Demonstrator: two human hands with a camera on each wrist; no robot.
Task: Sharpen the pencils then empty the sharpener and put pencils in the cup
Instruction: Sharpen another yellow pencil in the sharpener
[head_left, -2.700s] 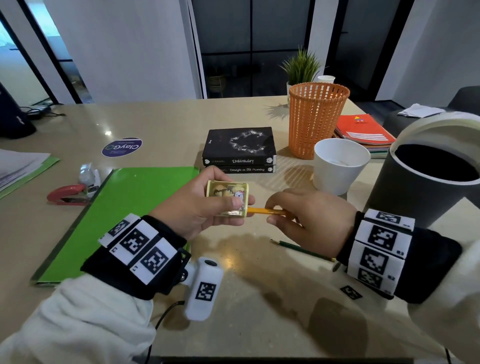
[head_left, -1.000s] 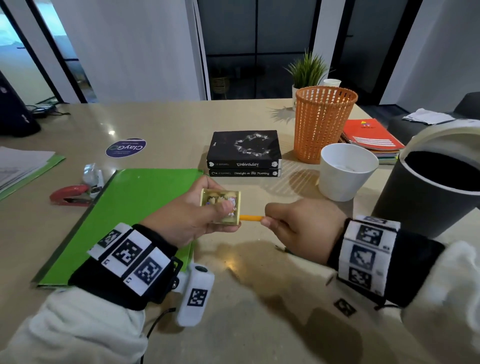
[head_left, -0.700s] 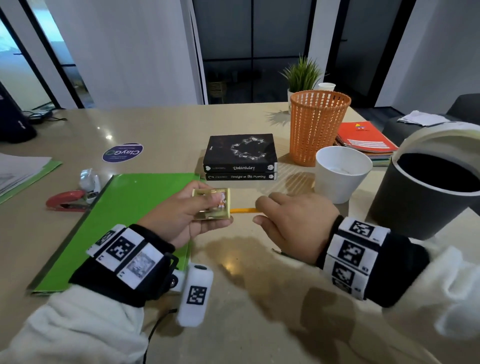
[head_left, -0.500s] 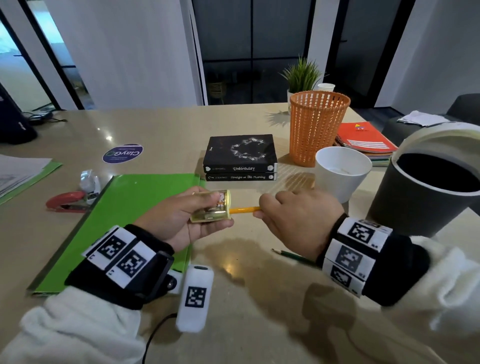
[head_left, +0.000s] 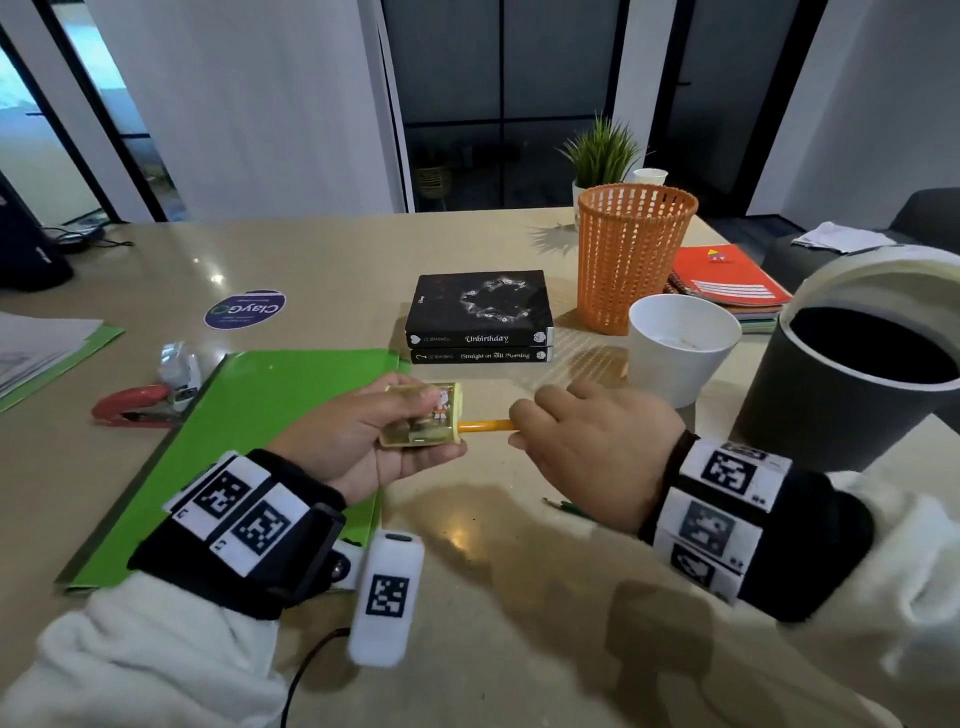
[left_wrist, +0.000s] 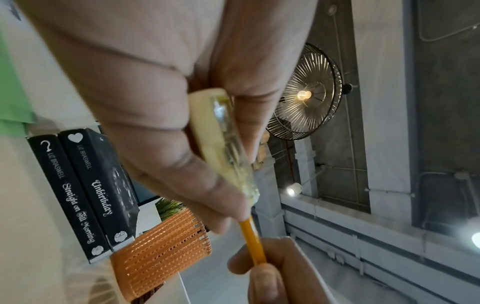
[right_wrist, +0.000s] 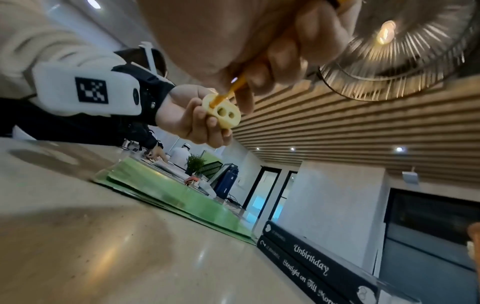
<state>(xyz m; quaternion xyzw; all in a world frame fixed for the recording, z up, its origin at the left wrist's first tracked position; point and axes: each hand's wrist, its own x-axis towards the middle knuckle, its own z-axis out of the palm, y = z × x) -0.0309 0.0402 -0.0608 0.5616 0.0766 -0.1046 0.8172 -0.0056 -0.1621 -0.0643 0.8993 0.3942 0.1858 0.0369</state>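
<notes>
A beige table carries a green folder, two stacked black books, an orange basket, a white cup, a red stapler — and a green pencil.

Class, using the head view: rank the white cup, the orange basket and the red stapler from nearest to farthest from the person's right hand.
From the right hand:
1. white cup, just beyond it, to its right.
2. orange basket, farther back, behind the cup.
3. red stapler, far left, past the green folder.
</notes>
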